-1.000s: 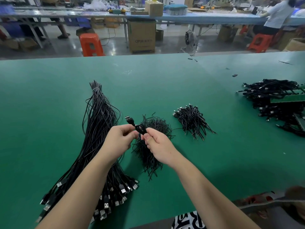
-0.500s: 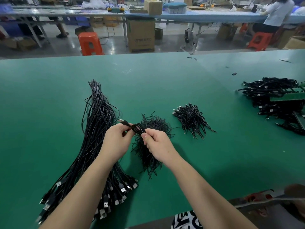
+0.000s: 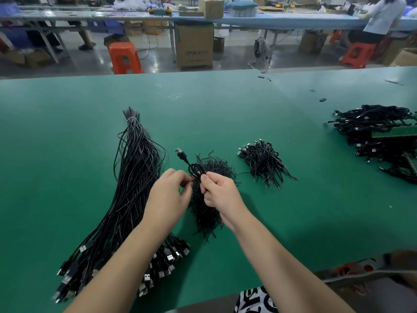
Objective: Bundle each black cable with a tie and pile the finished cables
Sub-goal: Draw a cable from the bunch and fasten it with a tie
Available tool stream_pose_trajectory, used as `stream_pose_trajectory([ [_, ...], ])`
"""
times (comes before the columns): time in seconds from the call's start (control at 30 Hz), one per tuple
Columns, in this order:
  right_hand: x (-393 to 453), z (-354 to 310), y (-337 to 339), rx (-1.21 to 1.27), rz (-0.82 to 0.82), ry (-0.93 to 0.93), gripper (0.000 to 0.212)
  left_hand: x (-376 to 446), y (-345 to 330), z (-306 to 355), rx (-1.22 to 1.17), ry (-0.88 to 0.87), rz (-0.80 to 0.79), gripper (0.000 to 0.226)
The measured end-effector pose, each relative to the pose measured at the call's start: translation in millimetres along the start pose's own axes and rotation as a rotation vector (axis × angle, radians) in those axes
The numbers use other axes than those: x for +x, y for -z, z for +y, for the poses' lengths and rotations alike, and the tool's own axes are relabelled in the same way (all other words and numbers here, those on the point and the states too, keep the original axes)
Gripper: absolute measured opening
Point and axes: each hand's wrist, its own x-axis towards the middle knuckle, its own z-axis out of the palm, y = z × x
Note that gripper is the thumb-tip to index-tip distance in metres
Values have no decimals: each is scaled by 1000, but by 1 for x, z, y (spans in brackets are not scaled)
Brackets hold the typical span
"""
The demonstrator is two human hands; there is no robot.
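A coiled black cable [image 3: 195, 170] with its USB plug pointing up-left is held above the green table [image 3: 67, 123]. My left hand [image 3: 168, 195] pinches it from the left, and my right hand [image 3: 220, 195] pinches it from the right at the coil's waist. Under my hands lies a heap of black ties [image 3: 206, 199]. A long bundle of unbundled black cables [image 3: 133, 181] stretches along the left, plugs toward me. A small pile of finished cables [image 3: 264, 163] lies to the right of the ties.
A larger heap of black cables [image 3: 379, 134] with a green board sits at the table's right edge. Small scraps lie at the far right of the table. Beyond the far edge are an orange stool [image 3: 124, 57], cardboard boxes and a seated person [image 3: 381, 16].
The coil has turned between my fingers, so its USB plug swung from upright, down to the left, then back up. Both hands stayed close together over the ties.
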Motion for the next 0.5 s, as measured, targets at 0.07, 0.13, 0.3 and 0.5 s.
stream_pose_trajectory([
  [0.07,1,-3,0,54,-13,-55,37,-6,0,1,187,-180,62,6],
  [0.13,1,-6,1,82,-30,-122,36,-7,1,0,356,-395,81,13],
  [0.3,0,-10,6,-25,-157,-219,30,1,11,-3,456,-733,35,22],
  [0.5,-2,-10,9,-25,-311,-209,27,9,13,-4,183,-495,32,16],
])
